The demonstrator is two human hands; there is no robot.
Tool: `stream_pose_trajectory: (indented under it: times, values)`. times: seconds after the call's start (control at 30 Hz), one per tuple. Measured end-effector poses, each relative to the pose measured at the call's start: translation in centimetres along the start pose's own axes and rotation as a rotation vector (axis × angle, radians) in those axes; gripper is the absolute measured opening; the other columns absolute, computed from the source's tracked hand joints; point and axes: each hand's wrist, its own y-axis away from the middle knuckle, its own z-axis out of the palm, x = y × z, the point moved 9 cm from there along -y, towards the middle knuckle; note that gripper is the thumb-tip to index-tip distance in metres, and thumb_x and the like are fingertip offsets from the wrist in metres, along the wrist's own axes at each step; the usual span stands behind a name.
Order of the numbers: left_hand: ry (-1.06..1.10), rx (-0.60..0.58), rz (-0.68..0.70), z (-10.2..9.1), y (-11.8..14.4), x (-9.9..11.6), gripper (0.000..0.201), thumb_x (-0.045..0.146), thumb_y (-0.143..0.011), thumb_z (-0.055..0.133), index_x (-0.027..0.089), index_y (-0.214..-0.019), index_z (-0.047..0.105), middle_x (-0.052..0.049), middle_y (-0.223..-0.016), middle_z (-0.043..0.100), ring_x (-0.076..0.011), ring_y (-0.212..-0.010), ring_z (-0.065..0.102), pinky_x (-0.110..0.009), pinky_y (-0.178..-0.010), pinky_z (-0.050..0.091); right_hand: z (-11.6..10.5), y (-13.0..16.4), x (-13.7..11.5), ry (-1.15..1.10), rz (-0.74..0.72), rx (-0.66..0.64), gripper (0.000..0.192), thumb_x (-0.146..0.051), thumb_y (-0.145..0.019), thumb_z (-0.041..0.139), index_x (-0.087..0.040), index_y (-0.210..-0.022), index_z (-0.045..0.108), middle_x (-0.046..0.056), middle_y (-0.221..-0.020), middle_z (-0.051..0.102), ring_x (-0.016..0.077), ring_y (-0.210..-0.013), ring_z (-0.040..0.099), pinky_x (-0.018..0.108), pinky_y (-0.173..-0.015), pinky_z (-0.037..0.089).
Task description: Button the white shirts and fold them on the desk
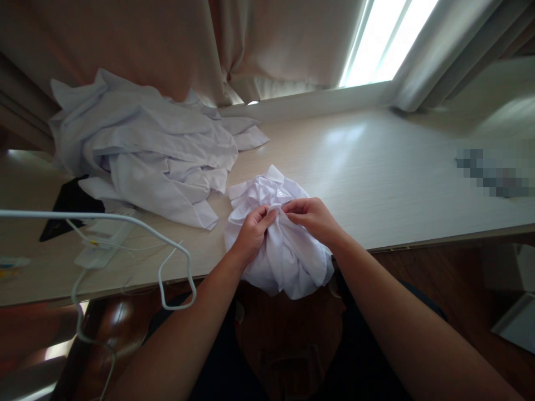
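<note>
A crumpled white shirt [292, 250] lies bunched at the front edge of the table, with part of it hanging over. Its collar points away from me, and a small button shows near it. My left hand [254, 231] pinches a fold of the cloth between thumb and fingers. Just to its right, my right hand [309, 217] also has its fingertips pressed together on the shirt front. Whatever small part lies between the right fingertips is hidden.
More white garments [154, 139] are heaped at the back left. A black flat object [69, 209], a white power strip [104, 239] and a white cable [179, 245] are at the left. Curtains [288, 44] and a bright window [384, 44] stand behind the pale table [355, 167].
</note>
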Motion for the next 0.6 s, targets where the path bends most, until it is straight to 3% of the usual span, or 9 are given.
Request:
stream_pose_trajectory:
  times: [0.6]
  values:
    - [0.007,-0.005,0.006,0.20,0.10,0.19,0.030,0.046,-0.082,0.073,0.017,-0.088,0.065,-0.001,-0.081,0.062,-0.0119,-0.073,0.053,-0.022,-0.069,0.042,0.02,0.03,0.08,0.002,-0.002,-0.005,0.018,-0.029,-0.077,0.072,-0.018,-0.091,0.077,0.004,-0.090,0.075,0.0170,-0.085,0.066,0.030,-0.081,0.049]
